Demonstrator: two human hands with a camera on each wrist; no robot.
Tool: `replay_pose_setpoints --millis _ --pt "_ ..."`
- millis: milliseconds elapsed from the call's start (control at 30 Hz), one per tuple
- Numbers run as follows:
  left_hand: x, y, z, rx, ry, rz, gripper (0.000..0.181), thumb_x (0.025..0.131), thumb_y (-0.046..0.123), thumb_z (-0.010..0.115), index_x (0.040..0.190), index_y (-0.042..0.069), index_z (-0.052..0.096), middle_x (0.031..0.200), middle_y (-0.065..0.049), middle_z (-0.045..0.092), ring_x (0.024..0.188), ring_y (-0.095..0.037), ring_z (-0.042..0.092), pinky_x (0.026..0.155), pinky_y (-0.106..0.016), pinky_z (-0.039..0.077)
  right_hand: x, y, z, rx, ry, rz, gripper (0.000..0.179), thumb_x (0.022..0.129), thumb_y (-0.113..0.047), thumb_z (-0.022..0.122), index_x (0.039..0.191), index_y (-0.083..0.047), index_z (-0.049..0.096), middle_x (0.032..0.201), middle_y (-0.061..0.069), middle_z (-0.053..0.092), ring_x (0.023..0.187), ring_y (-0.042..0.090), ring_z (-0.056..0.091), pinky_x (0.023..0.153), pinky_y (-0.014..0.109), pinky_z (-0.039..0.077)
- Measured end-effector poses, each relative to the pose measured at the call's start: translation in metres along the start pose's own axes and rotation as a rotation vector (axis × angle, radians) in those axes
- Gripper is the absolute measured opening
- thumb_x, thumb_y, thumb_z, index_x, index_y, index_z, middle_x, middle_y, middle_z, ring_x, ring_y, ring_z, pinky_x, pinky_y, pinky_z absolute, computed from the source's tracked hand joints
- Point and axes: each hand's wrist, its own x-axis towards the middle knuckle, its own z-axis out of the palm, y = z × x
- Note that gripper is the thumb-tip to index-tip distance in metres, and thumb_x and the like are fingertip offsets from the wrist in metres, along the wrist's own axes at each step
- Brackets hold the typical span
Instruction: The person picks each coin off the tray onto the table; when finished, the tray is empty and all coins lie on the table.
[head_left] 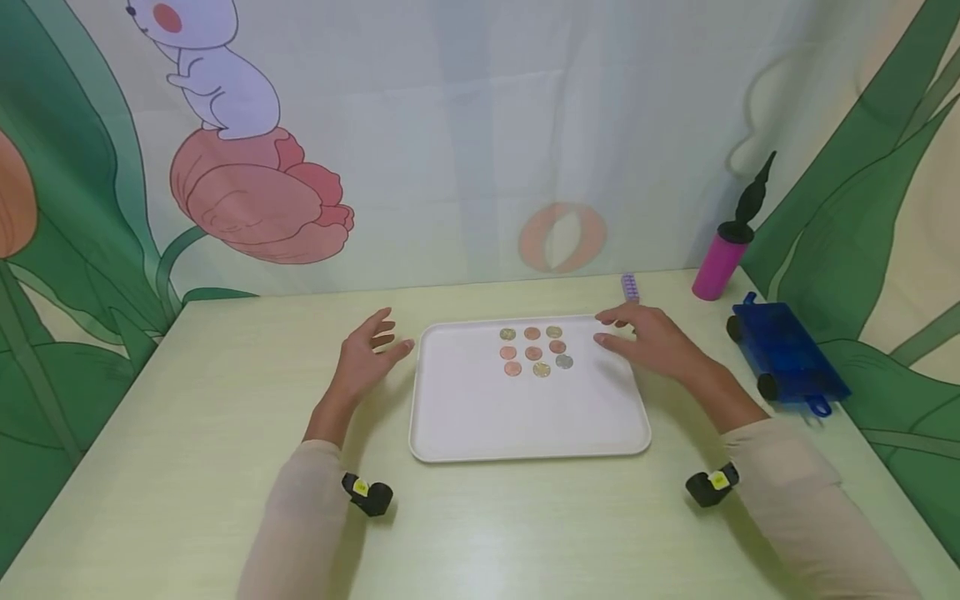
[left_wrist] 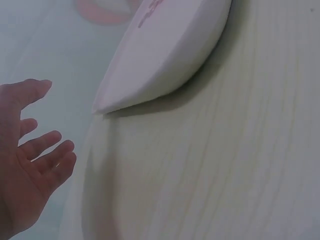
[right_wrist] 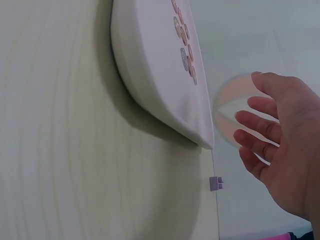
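Observation:
A white tray [head_left: 480,425] lies on the table, bearing several coins [head_left: 533,353] in rough rows near its far side, some coppery, some golden, one silvery. Left of the tray, my left hand [head_left: 365,358] hovers with fingers loosely spread and nothing in it. My right hand [head_left: 648,337] is over the tray's right edge, its relaxed fingers pointing inward toward the coins and holding nothing. In the right wrist view the coins [right_wrist: 184,59] show on the tray beyond its raised rim. The left wrist view has the left hand [left_wrist: 35,160] apart from the tray's corner.
Behind the right hand lies a small purple studded block piece [head_left: 630,287]. A pink and black hand pump [head_left: 723,258] stands at the back right corner. A blue wheeled plastic object [head_left: 787,350] sits along the right edge. A printed curtain [head_left: 405,167] hangs behind the table [head_left: 225,400].

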Motion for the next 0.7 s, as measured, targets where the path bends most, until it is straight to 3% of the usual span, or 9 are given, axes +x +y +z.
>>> replay_pose_setpoints --millis 267,467,700 --pt "0.006 0.001 0.018 -0.053 -0.021 -0.049 0.073 0.094 0.021 0.069 0.158 0.008 0.035 0.155 -0.02 0.049 0.142 -0.037 0.051 0.116 -0.05 0.046 0.005 0.001 0.013 0.055 -0.049 -0.046 0.041 0.097 -0.023 0.067 0.129 0.003 0.065 0.127 0.021 0.069 0.114 0.037 0.063 0.097 0.053 0.055" --pt "0.01 0.0 0.028 -0.106 -0.002 -0.061 0.071 0.094 0.017 0.069 0.156 0.006 0.038 0.153 -0.021 0.051 0.14 -0.037 0.053 0.114 -0.048 0.048 0.008 -0.002 0.024 0.079 -0.093 -0.055 0.037 0.094 -0.019 0.069 0.125 0.002 0.067 0.122 0.019 0.071 0.109 0.033 0.064 0.093 0.047 0.056" --pt "0.012 0.001 0.036 -0.097 -0.002 -0.061 0.067 0.094 0.012 0.068 0.154 0.001 0.04 0.151 -0.023 0.053 0.139 -0.038 0.054 0.114 -0.047 0.049 0.011 -0.002 0.035 0.066 -0.082 -0.076 0.033 0.091 -0.016 0.072 0.119 0.002 0.071 0.114 0.017 0.073 0.103 0.028 0.064 0.089 0.038 0.055"
